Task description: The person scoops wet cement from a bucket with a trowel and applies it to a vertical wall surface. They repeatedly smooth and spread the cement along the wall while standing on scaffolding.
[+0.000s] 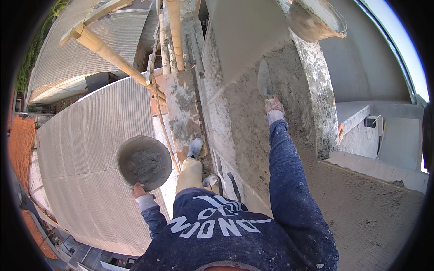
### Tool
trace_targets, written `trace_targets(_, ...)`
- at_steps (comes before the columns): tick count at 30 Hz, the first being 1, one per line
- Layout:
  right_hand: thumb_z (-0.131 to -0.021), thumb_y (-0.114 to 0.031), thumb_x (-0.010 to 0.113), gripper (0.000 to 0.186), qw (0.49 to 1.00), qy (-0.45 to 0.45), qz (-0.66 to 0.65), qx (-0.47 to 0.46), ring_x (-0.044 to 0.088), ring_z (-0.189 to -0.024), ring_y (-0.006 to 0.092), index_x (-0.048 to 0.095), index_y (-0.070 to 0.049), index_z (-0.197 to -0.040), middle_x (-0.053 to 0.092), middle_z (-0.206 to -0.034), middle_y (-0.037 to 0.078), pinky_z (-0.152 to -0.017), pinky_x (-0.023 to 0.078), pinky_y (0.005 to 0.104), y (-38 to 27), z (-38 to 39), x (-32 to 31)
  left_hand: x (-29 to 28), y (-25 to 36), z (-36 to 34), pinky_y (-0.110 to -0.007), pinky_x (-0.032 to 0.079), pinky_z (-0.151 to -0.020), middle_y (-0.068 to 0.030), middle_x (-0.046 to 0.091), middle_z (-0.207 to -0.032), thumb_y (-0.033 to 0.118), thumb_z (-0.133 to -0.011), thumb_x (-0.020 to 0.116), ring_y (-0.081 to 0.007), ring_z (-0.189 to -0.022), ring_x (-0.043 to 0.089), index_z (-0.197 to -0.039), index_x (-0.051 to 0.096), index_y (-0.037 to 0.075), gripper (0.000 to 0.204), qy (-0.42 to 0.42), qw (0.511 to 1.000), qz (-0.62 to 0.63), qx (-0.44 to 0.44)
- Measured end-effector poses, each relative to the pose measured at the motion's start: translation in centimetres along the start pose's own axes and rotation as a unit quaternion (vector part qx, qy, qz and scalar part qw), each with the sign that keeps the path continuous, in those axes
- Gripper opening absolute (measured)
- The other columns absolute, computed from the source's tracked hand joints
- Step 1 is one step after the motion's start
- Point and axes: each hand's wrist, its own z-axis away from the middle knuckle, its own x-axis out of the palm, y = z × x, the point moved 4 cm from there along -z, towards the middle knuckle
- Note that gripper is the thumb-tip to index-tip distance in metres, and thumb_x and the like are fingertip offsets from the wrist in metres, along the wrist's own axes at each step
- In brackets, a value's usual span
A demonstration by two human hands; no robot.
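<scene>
My right hand (274, 106) grips a trowel, its arm stretched forward over the wall. The trowel's pointed grey blade (265, 79) lies against or just over the rough wet mortar on the wall (289, 67); contact is hard to make out. Out to the left, my left hand (139, 190) holds the near rim of a round bucket (166, 162). Grey wet mortar (145, 165) sits inside it. The underside of the bucket and some of my left fingers are hidden.
My boots stand on a narrow, mortar-stained plank (181, 104). Bamboo poles (113, 56) cross at the far left, above corrugated roofs (90, 135) lower down. A second bucket (316, 20) rests by the wall's top at the far right. A ledge (375, 169) runs along the right.
</scene>
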Motion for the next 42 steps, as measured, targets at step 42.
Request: trace_targets(42,-0.082,-0.021,0.065,0.049,0.887,-0.301,-0.195,-0.291,0.065,-0.082,0.0319,0.049,-0.006,-0.125,0.066,-0.092,0.018,-0.071,0.053,0.039,-9.5,17.9,-26.8,2.3,-4.7,1.9,-0.04,0.049,-0.07,-0.0225,0.06,-0.092,0.016,-0.066,0.058,-0.0281,-0.082,0.06,-0.107,0.047,-0.018,0.055,-0.005,0.998,-0.004,0.063)
